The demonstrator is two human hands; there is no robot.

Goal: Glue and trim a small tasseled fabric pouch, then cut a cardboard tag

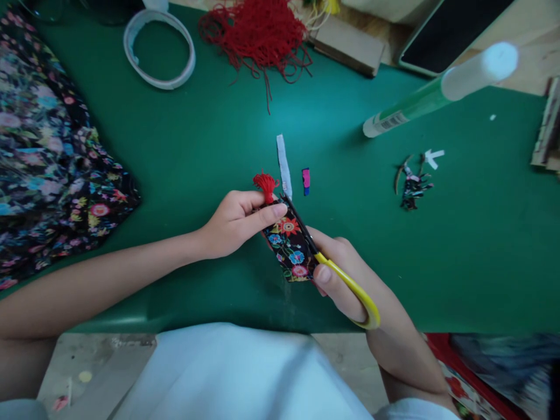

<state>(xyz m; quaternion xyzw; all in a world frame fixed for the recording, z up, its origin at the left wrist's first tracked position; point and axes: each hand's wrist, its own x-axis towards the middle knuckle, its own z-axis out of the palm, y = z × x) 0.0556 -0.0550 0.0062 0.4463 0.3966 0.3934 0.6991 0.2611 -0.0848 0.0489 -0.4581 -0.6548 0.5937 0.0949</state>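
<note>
Between the thumb and fingers of my left hand (240,221) is a flat black floral fabric piece (289,248). A red tassel (266,184) sticks out at its top end, by my left fingers. My right hand (339,280) grips yellow-handled scissors (345,280), with the thumb through one loop. Their dark blades lie along the fabric's right edge, tips near my left thumb; whether they touch the cloth I cannot tell. Just beyond the tips, a pale narrow strip (283,163) lies on the green table, and a small pink and blue scrap (305,181) is beside it.
Floral cloth (56,169) covers the left side of the green tabletop (196,140). Toward the back are a tape roll (188,64), red threads (258,32) and a cardboard block (347,46). A green and white tube (406,105) and fabric scraps (413,186) are at right.
</note>
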